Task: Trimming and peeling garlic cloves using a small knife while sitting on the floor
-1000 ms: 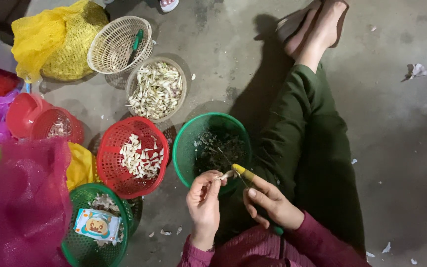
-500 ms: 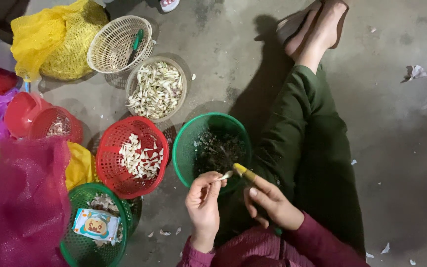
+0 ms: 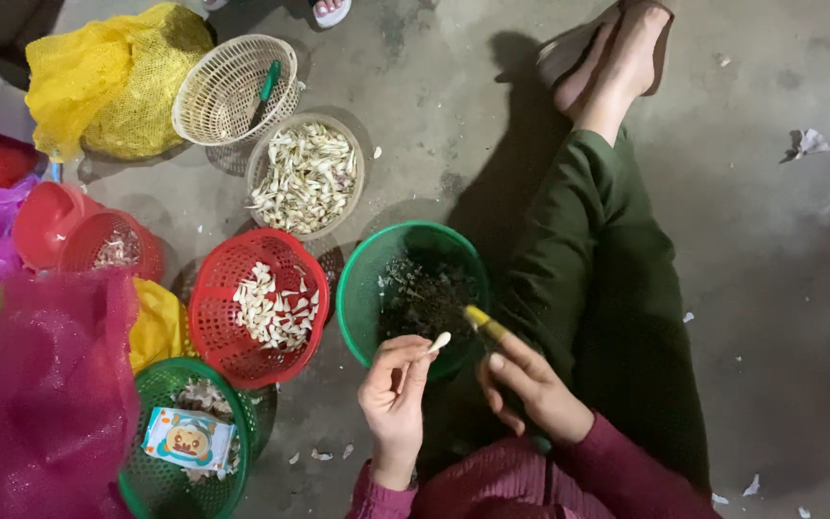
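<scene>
My left hand, low in the frame's middle, pinches a pale garlic clove at its fingertips, the clove's long axis slanting up-right. Just right of it, my right hand is closed round a yellow-handled knife, its tip aimed up-left near the clove. Beyond both sits the green basket of dark peelings; left of it, the red basket of peeled cloves.
</scene>
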